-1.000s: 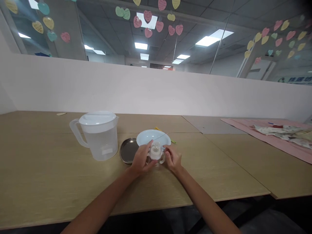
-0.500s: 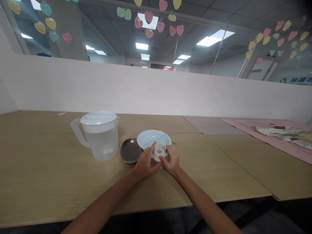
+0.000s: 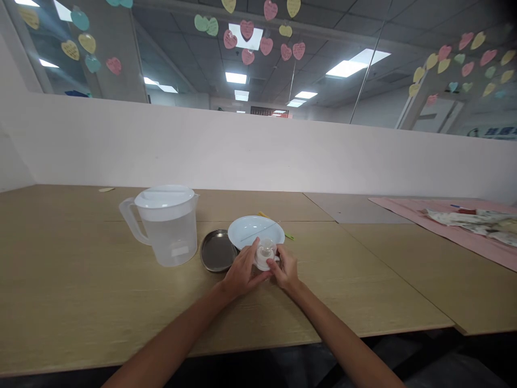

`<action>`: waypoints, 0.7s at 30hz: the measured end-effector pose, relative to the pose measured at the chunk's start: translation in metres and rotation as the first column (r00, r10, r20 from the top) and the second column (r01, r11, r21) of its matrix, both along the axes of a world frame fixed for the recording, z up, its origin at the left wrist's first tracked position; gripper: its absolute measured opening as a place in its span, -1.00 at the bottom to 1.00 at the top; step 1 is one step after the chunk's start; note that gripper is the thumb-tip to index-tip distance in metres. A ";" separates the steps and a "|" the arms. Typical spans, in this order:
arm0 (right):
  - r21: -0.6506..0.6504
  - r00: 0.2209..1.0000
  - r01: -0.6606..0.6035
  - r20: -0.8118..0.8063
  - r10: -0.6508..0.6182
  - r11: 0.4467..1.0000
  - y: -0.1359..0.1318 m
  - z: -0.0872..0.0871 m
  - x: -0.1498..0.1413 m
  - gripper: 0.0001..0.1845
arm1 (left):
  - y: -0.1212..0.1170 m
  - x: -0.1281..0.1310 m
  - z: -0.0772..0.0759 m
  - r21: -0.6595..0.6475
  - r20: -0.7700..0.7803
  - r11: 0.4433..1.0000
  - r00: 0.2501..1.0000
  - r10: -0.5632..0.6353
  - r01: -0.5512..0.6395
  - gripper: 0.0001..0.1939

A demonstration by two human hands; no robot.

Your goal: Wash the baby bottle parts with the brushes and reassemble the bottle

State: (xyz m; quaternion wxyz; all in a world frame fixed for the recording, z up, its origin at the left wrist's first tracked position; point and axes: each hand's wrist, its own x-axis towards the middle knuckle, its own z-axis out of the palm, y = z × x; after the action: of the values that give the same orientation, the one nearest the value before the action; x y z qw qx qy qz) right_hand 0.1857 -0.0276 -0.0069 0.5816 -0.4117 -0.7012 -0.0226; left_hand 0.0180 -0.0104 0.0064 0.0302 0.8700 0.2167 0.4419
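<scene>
Both hands hold a small white, two-handled cup with a clear domed cap (image 3: 265,255), which looks like the top of a baby bottle. My left hand (image 3: 241,269) is closed around its left side, with the thumb below. My right hand (image 3: 286,267) grips the right side, thumb on the front and fingers by the handle. The cup's underside is hidden. Just behind stands a pale blue-white bowl (image 3: 246,225) with a thin rod lying across it. To the left, partly covered by my left hand, lies a steel tray (image 3: 216,252).
A clear plastic pitcher (image 3: 172,240) with a white lid stands left of the tray. Yellow and green sticks (image 3: 289,236) poke out behind the bowl. Far right, a pink cloth (image 3: 407,210) carries patterned fabric. A white wall with glass above runs along the table's back.
The cup stays in both hands and has shifted very slightly down, turning a little. The whole view has moved slightly; the bowl, tray and pitcher stay in place.
</scene>
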 end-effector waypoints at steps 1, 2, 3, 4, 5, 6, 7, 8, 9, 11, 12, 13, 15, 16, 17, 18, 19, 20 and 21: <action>0.002 1.000 0.001 -0.003 -0.001 1.000 0.000 0.000 0.000 -0.62 | 0.000 0.000 0.000 0.002 -0.002 1.000 1.000 0.003 -0.003 -0.18; 0.002 1.000 -0.003 -0.006 0.003 1.000 0.000 0.000 0.000 -0.62 | 0.000 0.000 0.000 0.005 -0.003 1.000 1.000 0.004 -0.004 -0.18; 0.000 1.000 -0.010 -0.011 0.010 1.000 0.000 0.000 -0.001 -0.61 | -0.001 0.001 0.000 0.010 -0.002 1.000 1.000 0.005 -0.005 -0.18; -0.003 1.000 -0.020 -0.015 0.020 1.000 0.000 -0.001 -0.001 -0.61 | -0.001 0.001 0.000 0.016 0.001 1.000 1.000 0.004 -0.004 -0.18; -0.008 0.999 -0.029 -0.023 0.029 1.000 0.000 -0.001 -0.001 -0.61 | -0.001 0.001 0.001 0.022 0.002 1.000 1.000 0.001 -0.001 -0.18; -0.013 0.999 -0.038 -0.039 0.038 0.999 0.001 -0.002 -0.001 -0.61 | -0.001 0.001 0.001 0.032 0.001 0.999 1.000 -0.004 0.004 -0.18; -0.020 0.997 -0.047 -0.058 0.046 0.999 0.001 -0.002 -0.001 -0.61 | -0.001 0.002 0.001 0.043 -0.002 0.999 1.000 -0.009 0.009 -0.18; -0.025 0.996 -0.054 -0.076 0.052 0.998 0.002 -0.003 -0.001 -0.61 | -0.001 0.002 0.001 0.055 -0.009 0.998 1.000 -0.013 0.013 -0.18; -0.026 0.994 -0.059 -0.089 0.056 0.998 0.002 -0.004 0.000 -0.61 | -0.001 0.002 0.001 0.068 -0.018 0.997 1.000 -0.017 0.019 -0.18; -0.014 0.994 -0.060 -0.089 0.059 0.998 0.002 -0.005 0.001 -0.62 | -0.001 0.002 0.001 0.083 -0.036 0.996 0.999 -0.022 0.025 -0.19; -0.004 0.996 -0.056 -0.073 0.055 0.998 0.002 -0.004 0.001 -0.62 | -0.001 0.001 0.001 0.080 -0.042 0.997 0.999 -0.021 0.024 -0.19; 0.007 0.998 -0.046 -0.051 0.047 0.999 0.001 -0.004 0.001 -0.62 | -0.001 0.001 0.001 0.072 -0.046 0.997 0.999 -0.018 0.022 -0.20; 0.031 1.000 -0.016 -0.009 0.016 0.999 -0.001 -0.002 0.000 -0.63 | 0.000 0.000 0.001 0.059 -0.039 0.998 0.999 -0.018 0.021 -0.20; 0.045 1.000 0.002 0.015 -0.003 0.999 -0.003 -0.001 0.000 -0.64 | 0.001 0.000 0.001 0.057 -0.027 0.998 0.999 -0.022 0.023 -0.20; 0.062 0.999 0.019 0.038 -0.021 0.998 -0.004 0.001 -0.001 -0.64 | 0.002 -0.001 0.001 0.059 -0.012 0.998 1.000 -0.029 0.030 -0.20; 0.082 0.998 0.033 0.059 -0.038 0.996 -0.005 0.002 -0.002 -0.64 | 0.002 -0.001 0.001 0.065 0.006 0.997 0.999 -0.036 0.036 -0.20; 0.100 0.996 0.044 0.071 -0.051 0.994 -0.006 0.003 -0.003 -0.64 | 0.003 -0.001 0.002 0.068 0.020 0.997 0.999 -0.040 0.039 -0.20; 0.119 0.995 0.052 0.078 -0.061 0.992 -0.006 0.005 -0.003 -0.63 | 0.003 0.000 0.002 0.073 0.033 0.997 0.998 -0.043 0.041 -0.20; 0.138 0.994 0.057 0.081 -0.069 0.989 -0.006 0.006 -0.004 -0.62 | 0.004 0.000 0.003 0.078 0.047 0.996 0.998 -0.045 0.042 -0.20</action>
State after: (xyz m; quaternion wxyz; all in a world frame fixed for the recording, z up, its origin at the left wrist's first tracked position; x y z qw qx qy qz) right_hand 0.1814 -0.0336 -0.0007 0.5765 -0.3921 -0.7090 -0.1060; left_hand 0.0180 -0.0067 0.0094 0.0118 0.8639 0.1798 0.4704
